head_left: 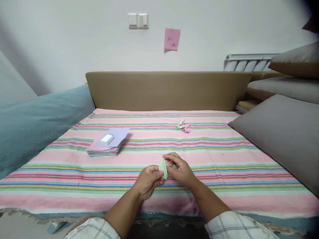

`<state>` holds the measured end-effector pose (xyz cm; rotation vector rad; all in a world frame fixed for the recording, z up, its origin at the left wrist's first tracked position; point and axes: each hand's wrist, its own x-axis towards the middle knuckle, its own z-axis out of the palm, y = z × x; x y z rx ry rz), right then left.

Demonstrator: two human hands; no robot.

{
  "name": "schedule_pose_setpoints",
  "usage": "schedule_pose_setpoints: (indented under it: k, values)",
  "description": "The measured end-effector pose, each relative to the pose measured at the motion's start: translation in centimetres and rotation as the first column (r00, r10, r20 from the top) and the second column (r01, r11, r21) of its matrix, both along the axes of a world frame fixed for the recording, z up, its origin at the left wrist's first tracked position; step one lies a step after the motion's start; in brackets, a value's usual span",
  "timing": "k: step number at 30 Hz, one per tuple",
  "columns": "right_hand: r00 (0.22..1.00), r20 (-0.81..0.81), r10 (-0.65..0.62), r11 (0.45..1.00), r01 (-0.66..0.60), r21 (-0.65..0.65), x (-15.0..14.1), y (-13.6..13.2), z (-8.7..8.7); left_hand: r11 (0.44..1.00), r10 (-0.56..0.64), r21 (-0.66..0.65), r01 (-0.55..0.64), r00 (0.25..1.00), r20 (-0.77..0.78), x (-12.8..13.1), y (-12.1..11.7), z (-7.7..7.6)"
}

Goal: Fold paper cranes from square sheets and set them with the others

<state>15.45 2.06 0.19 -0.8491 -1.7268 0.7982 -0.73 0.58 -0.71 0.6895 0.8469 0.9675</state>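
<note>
A small piece of pale green folded paper (162, 168), narrow and pointed at the top, is held up over the striped cloth. My left hand (149, 181) grips its lower left side, with the thumb lying across the front. On the other side, my right hand (181, 169) has its fingertips on the paper's right edge and near its upper point. Farther back on the cloth lie folded paper pieces (183, 126), green-white and pink, close together.
To the left stands a stack of coloured paper (103, 152) with a white charger plug (107, 139) on top. The striped cloth (214, 159) covers the seat. Grey cushions (279, 132) are piled at right; a brown backrest (169, 91) rises behind. A pink note (171, 39) is on the wall.
</note>
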Motion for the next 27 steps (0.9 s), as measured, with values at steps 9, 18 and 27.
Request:
schedule_pose_setpoints:
  k: [9,18,27]
  values:
    - [0.997,0.069,-0.031,0.997,0.026,0.067,0.3,0.1,-0.1,0.999,-0.041,0.011,0.041,0.999,-0.013,-0.1,0.0,-0.1]
    - [0.976,0.198,-0.086,0.970,0.037,0.239,1.2,0.1,0.6,0.996,-0.083,0.033,0.084,0.996,-0.026,-0.4,0.0,-0.3]
    - [0.967,0.254,0.015,0.964,-0.082,0.254,1.7,0.0,0.9,0.993,-0.103,0.050,0.106,0.993,-0.061,-0.2,-0.2,0.1]
